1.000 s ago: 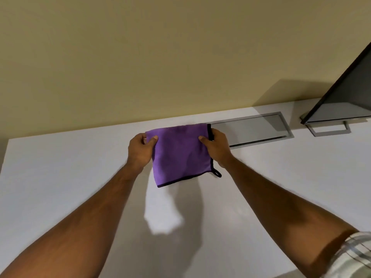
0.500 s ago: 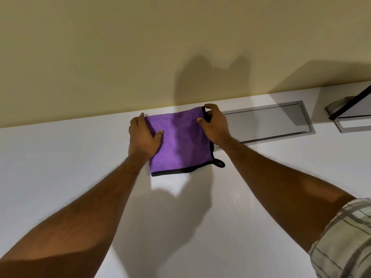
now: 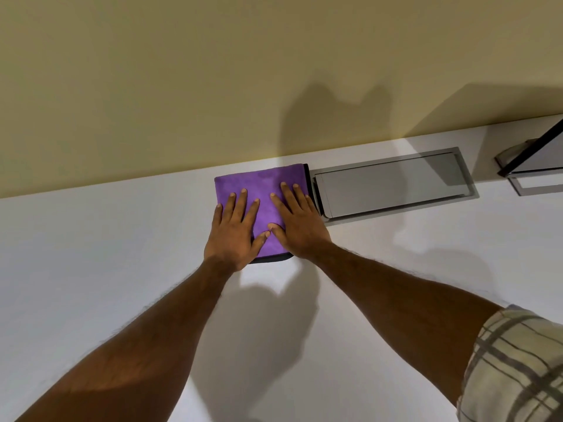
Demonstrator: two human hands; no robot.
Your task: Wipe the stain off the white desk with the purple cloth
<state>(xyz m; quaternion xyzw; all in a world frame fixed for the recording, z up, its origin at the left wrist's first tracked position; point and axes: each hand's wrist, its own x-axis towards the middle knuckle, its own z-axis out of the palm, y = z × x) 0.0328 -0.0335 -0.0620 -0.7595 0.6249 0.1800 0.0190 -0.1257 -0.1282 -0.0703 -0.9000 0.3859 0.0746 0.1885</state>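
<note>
Both palms flat on purple cloth (image 3: 264,190), white desk (image 3: 91,269)

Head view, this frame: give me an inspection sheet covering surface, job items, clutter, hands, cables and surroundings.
Surface: white desk, bare apart from the items below; no stain visible, any under the cloth cannot be told.
Job items: purple cloth, folded, flat on the desk near the wall, next to the grey hatch.
Clutter: nothing seen.
Hands: left hand and right hand both palm-down on the cloth, fingers spread, thumbs nearly touching; pressing, not gripping.
Cables: nothing seen.
Surroundings: beige wall behind the desk; recessed grey hatch, lid shut; dark monitor on its stand at far right; plaid sleeve at lower right.
</note>
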